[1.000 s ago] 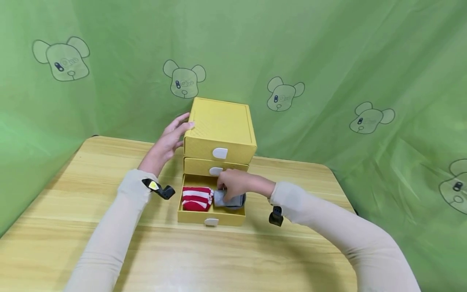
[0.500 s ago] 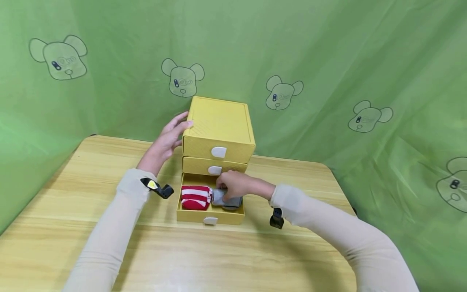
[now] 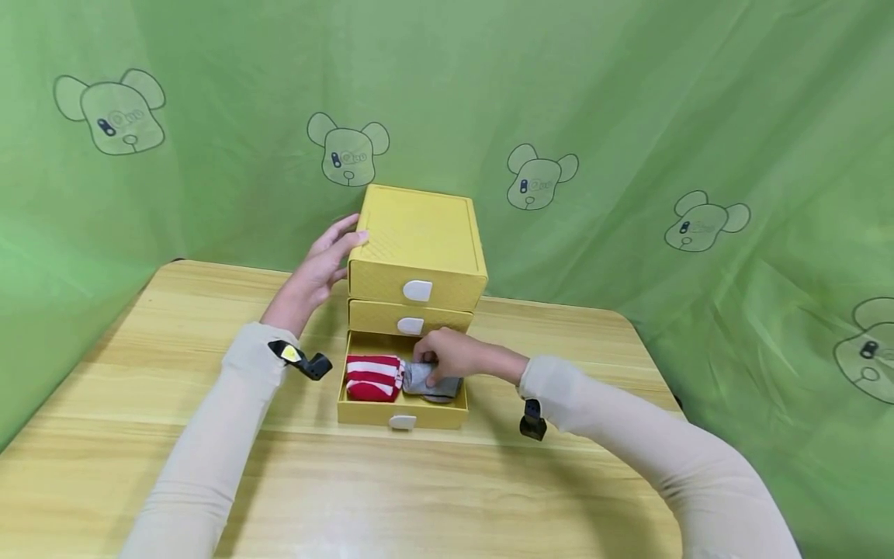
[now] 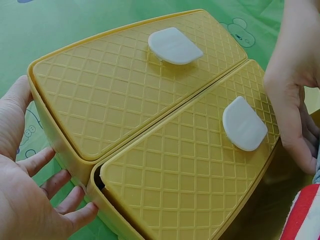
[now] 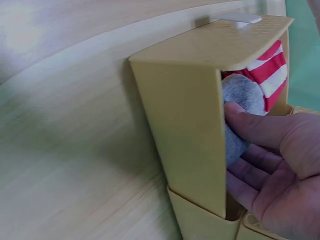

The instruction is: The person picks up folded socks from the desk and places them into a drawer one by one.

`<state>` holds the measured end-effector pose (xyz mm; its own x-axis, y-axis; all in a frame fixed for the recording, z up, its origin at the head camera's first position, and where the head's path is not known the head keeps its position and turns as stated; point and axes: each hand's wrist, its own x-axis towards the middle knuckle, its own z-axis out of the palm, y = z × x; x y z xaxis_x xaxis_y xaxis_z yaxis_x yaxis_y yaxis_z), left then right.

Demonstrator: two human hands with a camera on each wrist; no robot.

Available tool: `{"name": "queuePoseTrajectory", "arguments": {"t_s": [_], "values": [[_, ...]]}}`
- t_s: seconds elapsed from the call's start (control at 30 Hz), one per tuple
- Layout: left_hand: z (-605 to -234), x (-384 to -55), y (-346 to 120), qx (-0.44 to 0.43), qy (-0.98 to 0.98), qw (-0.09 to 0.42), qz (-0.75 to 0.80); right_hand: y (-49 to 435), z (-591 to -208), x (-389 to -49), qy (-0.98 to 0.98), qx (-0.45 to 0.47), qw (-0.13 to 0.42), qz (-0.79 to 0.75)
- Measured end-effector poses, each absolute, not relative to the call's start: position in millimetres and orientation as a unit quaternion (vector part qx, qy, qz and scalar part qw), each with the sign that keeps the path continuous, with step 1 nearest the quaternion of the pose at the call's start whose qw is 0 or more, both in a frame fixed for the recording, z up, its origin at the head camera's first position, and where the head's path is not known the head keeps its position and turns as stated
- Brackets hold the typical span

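Note:
A yellow three-drawer storage box (image 3: 422, 233) stands on the table, its bottom drawer (image 3: 400, 417) pulled out. In that drawer lie red-and-white striped folded socks (image 3: 373, 378) on the left and a grey folded sock bundle (image 3: 417, 379) on the right. My right hand (image 3: 452, 354) reaches into the drawer and pinches the grey bundle between thumb and fingers; the hand covers part of it. My left hand (image 3: 319, 268) rests against the box's upper left side, fingers extended and thumb at the top edge. In the left wrist view, the two upper drawers look pushed in.
White tab handles (image 4: 175, 46) stick out from the drawer fronts. The wooden table (image 3: 335, 497) extends around the box. Behind it hangs a green curtain (image 3: 447, 85) printed with bear heads.
My right hand has shifted the grey sock bundle slightly left, closer to the striped socks. The left hand stays on the box; the head view has drifted a little.

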<state>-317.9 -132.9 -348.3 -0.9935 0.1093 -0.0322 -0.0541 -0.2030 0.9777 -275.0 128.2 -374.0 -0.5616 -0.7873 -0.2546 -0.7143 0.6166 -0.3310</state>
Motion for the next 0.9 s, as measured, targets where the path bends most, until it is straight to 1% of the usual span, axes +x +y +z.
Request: {"name": "queuePoseTrajectory", "arguments": {"t_s": [0.57,0.77,0.9], "values": [[-351,-321,-134,0.022,0.627,0.054,0.777,130,-379,-273,0.889,-0.409,0.187,-0.086],[-351,-321,-133,0.020,0.628,0.056,0.776,131,-366,-270,0.887,-0.414,0.169,-0.118],[-350,-320,-133,0.020,0.630,0.055,0.775,130,-350,-263,0.873,-0.414,0.168,-0.197]]}}
